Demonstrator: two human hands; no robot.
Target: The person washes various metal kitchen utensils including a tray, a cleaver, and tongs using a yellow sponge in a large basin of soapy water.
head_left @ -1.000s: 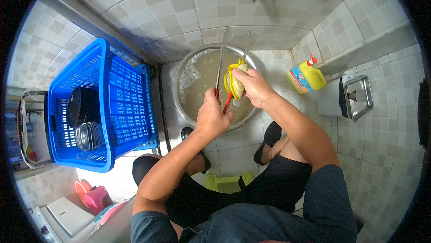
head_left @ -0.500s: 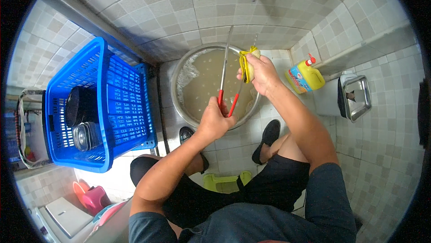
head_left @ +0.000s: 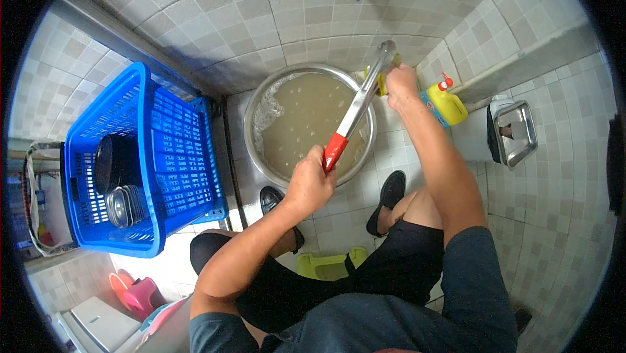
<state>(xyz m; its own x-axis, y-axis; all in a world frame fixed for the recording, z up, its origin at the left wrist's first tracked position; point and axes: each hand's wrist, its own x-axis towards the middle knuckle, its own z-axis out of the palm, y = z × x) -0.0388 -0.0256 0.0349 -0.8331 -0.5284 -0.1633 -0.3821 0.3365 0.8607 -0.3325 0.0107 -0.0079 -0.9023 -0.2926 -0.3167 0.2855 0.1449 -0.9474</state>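
My left hand (head_left: 310,185) is closed round the red handle end of a pair of metal tongs (head_left: 358,110). They slant up and to the right over a round steel basin (head_left: 252,147) of cloudy water with some foam. My right hand (head_left: 401,84) is closed on a yellow scrubbing cloth (head_left: 383,88) at the far end of the tongs, past the basin's right rim. Most of the cloth is hidden behind the tongs and my fingers.
At the left a blue plastic basket (head_left: 152,164) holds a dark pan (head_left: 116,157) and small clear containers (head_left: 124,206). A yellow pump bottle (head_left: 447,105) stands right of the basin, beside a steel-topped bin (head_left: 529,134). Beneath me is a green stool (head_left: 323,265).
The tongs have turned and swung right, with their two arms now lined up. My right hand and the cloth have moved right, to the far end of the tongs.
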